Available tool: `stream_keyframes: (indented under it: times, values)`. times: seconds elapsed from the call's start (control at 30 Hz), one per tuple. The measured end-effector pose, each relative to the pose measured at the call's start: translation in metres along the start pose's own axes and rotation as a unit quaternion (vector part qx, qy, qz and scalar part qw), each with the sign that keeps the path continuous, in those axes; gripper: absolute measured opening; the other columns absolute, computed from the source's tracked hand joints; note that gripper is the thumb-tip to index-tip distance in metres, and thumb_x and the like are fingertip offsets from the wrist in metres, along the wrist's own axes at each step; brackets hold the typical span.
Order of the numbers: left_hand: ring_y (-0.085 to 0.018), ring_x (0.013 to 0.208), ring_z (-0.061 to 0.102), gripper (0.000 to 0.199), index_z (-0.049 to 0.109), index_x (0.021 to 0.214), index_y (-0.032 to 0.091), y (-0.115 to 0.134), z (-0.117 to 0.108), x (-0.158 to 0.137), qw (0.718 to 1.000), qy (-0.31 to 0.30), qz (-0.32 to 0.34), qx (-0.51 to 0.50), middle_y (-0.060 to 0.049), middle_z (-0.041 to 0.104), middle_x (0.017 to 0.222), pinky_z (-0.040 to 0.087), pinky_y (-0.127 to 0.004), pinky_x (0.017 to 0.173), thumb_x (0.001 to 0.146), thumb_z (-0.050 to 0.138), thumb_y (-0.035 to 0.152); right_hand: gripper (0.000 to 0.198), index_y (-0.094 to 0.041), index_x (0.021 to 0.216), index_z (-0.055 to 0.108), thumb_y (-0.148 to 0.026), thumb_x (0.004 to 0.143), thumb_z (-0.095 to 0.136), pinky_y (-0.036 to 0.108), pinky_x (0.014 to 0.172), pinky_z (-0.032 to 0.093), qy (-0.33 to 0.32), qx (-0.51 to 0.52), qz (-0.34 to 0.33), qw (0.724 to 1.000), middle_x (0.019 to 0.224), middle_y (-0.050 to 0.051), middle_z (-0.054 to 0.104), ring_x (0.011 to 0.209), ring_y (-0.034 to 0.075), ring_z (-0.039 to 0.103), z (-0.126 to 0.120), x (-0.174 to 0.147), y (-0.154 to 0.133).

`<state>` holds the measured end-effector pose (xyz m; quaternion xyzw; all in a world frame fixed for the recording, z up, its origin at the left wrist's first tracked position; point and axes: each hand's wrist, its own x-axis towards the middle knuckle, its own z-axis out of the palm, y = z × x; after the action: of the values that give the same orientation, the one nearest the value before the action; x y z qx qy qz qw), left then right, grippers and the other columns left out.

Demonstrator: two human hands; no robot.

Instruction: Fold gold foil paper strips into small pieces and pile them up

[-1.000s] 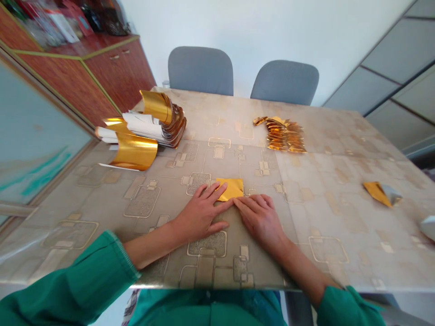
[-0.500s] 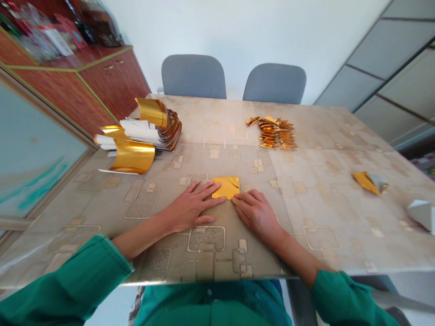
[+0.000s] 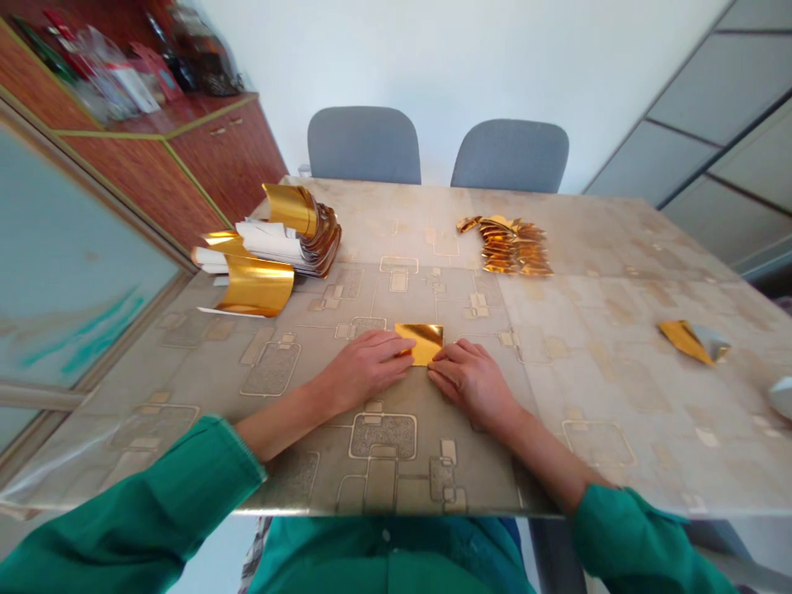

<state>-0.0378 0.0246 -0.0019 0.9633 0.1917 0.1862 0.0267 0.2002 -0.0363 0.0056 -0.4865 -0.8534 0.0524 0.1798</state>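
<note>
The left hand (image 3: 370,365) touched the paper (image 3: 424,341) at its left, the right hand (image 3: 476,381) at lower right; both half-curled, grips unclear.

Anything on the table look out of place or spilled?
No spill, and no visible tear in the small gold paper. One gold-and-silver piece sits off to the right, apart from the rowed gold pieces; the larger sheets on the left curl unevenly.
</note>
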Motion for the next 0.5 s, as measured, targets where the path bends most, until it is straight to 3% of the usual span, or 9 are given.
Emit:
stream_keyframes:
  times: [0.1, 0.23, 0.37, 0.5]
  values:
    - [-0.019, 0.099, 0.060, 0.016, 0.067, 0.096, 0.016, 0.008, 0.012, 0.016, 0.992, 0.024, -0.092, -0.079, -0.007, 0.067, 0.104, 0.050, -0.033, 0.089, 0.100, 0.052, 0.020, 0.017, -0.020, 0.080, 0.068, -0.026, 0.094, 0.062, 0.031, 0.074, 0.034, -0.014, -0.003, 0.041, 0.999, 0.085, 0.004, 0.067, 0.081, 0.018, 0.054, 0.002, 0.011, 0.000]
    - [-0.019, 0.093, 0.057, 0.006, 0.060, 0.088, 0.017, 0.013, 0.022, 0.023, 0.971, 0.033, -0.192, -0.139, -0.005, 0.060, 0.096, 0.049, -0.031, 0.083, 0.094, 0.059, 0.016, 0.021, -0.019, 0.074, 0.062, -0.028, 0.093, 0.062, 0.032, 0.074, 0.032, 0.016, -0.044, 0.118, 0.992, 0.082, 0.004, 0.065, 0.083, 0.020, 0.054, 0.016, 0.021, -0.008]
    - [-0.019, 0.093, 0.055, 0.007, 0.057, 0.087, 0.018, 0.013, 0.025, 0.021, 0.961, 0.043, -0.222, -0.157, -0.003, 0.057, 0.096, 0.047, -0.031, 0.083, 0.093, 0.060, 0.015, 0.014, -0.020, 0.080, 0.062, -0.028, 0.092, 0.060, 0.035, 0.078, 0.032, 0.038, -0.098, 0.133, 0.986, 0.087, 0.006, 0.064, 0.087, 0.023, 0.052, 0.029, 0.020, -0.016]
    - [-0.019, 0.095, 0.055, 0.006, 0.057, 0.088, 0.018, 0.011, 0.022, 0.018, 0.961, 0.034, -0.207, -0.179, -0.004, 0.056, 0.099, 0.047, -0.032, 0.085, 0.094, 0.058, 0.018, 0.010, -0.020, 0.081, 0.059, -0.024, 0.090, 0.058, 0.036, 0.079, 0.032, 0.037, -0.083, 0.157, 0.983, 0.088, 0.006, 0.063, 0.088, 0.024, 0.052, 0.028, 0.015, -0.014]
